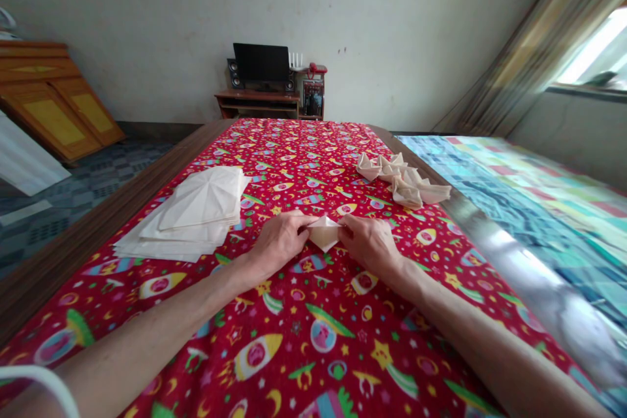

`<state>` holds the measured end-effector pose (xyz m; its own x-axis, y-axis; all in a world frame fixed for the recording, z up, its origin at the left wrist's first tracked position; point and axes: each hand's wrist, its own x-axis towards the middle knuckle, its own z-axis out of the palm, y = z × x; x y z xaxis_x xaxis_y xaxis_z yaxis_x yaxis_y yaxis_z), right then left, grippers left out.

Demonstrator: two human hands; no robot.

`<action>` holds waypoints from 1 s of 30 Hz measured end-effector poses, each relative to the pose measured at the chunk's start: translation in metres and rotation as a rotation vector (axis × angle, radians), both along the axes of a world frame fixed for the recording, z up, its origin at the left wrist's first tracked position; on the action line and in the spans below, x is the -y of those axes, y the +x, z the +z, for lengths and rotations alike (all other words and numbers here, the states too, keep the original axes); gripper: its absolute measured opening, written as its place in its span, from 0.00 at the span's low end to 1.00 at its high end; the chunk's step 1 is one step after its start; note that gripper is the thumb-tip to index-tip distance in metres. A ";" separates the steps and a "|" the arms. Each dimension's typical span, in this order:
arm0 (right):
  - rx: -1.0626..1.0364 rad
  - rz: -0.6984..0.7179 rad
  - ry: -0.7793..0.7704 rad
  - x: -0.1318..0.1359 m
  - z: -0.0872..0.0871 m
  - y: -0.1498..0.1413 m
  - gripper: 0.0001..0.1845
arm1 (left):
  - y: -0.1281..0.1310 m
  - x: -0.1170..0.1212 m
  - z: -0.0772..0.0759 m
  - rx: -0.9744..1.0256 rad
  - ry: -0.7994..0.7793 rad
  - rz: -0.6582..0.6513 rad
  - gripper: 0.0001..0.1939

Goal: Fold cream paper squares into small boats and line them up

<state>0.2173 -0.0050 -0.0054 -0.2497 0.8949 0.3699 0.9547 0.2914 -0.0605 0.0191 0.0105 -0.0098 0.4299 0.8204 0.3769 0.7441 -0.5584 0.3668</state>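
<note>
A small folded piece of white paper lies on the red patterned cloth, its lower edge tapering to a point. My left hand pinches its left corner, and my right hand pinches the right corner. Fingers of both hands are curled, with the tips partly hidden. To the left lies a stack of creased white paper sheets, the top one marked with radiating folds. Several folded paper shapes, boat-like with pointed ends, sit grouped at the right.
The cloth covers a long table with a dark wooden edge. Beyond its far end stands a desk with a monitor. A bed with a bright checked cover adjoins the right side. An orange cabinet stands far left.
</note>
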 end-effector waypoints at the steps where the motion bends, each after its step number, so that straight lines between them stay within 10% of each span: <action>1: 0.011 0.021 -0.016 0.001 0.000 0.001 0.09 | -0.001 0.001 0.000 -0.054 0.027 -0.013 0.13; 16: 0.283 0.301 -0.013 0.006 0.004 0.003 0.13 | -0.005 0.000 0.011 -0.602 0.132 -0.172 0.23; 30: 0.236 0.337 -0.029 0.003 0.002 0.006 0.12 | -0.002 -0.002 0.017 -0.651 0.134 -0.166 0.21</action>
<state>0.2233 -0.0084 -0.0032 -0.6055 0.7577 0.2433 0.7948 0.5914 0.1363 0.0171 0.0126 0.0075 0.7191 0.6887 0.0923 0.6905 -0.6933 -0.2064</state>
